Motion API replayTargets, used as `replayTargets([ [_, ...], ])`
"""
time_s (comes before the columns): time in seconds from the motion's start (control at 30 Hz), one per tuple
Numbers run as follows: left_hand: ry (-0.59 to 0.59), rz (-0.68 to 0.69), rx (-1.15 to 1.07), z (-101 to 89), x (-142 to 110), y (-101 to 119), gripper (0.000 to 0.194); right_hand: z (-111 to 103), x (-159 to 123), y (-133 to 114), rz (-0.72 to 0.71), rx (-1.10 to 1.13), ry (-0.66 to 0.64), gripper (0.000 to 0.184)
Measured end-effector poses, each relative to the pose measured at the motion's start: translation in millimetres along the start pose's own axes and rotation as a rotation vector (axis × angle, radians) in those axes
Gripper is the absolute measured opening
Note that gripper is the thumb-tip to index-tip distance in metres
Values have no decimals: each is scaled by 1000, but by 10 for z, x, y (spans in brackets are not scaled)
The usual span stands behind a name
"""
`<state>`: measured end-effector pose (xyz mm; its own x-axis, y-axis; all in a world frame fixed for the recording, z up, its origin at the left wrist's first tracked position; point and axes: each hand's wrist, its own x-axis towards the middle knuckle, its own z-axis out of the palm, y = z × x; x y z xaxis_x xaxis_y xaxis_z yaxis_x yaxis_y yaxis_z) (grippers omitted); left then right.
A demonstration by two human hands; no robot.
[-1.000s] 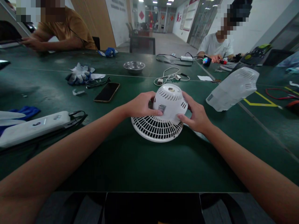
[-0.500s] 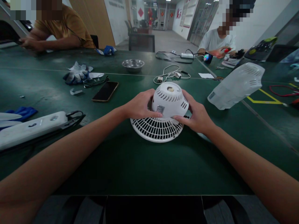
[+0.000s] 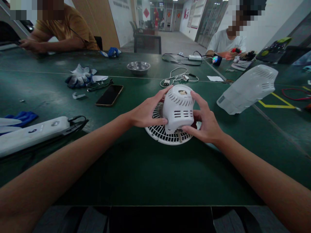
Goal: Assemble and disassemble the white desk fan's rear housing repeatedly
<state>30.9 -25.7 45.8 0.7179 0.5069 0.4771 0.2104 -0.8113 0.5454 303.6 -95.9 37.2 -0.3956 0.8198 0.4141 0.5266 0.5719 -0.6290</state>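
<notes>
A white fan motor housing, with slanted vents round its top and straight slots on the side toward me, stands over a round white fan grille on the table. My left hand grips the housing from the left, thumb on its lower side and fingers reaching behind. From the right, my right hand holds it with the thumb low and the index finger near the top rim. A small metal tab sticks out under the housing. The far side is hidden.
Left on the green table lie a phone, gloves and a long white fan part. A metal bowl and a cable are farther back, and a translucent white cover is at right. Two people sit opposite.
My hands have turned the housing, and the grille sits slightly farther right. The slotted side now faces me and the label is out of sight. My right index finger has moved up near the rim.
</notes>
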Motion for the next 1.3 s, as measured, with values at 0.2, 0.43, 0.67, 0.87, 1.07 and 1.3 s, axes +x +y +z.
replayTargets([
  [0.2,85,39,64,191,3,92,136,0,-51,-1,41,90,-58,112],
  [0.43,118,23,69,228,-30,105,117,-23,-31,-19,68,116,-100,106],
  [0.67,87,-16,48,178,-23,118,109,-27,-18,-25,31,80,-124,102],
  [0.87,99,-26,49,222,-18,115,119,-51,-7,-30,-14,20,-146,100],
  [1.07,181,-125,191,366,-15,230,109,-85,44,2,-99,-195,97,112],
  [1.3,396,-289,149,232,-97,-174,74,-139,61,202,-78,-187,100,109],
])
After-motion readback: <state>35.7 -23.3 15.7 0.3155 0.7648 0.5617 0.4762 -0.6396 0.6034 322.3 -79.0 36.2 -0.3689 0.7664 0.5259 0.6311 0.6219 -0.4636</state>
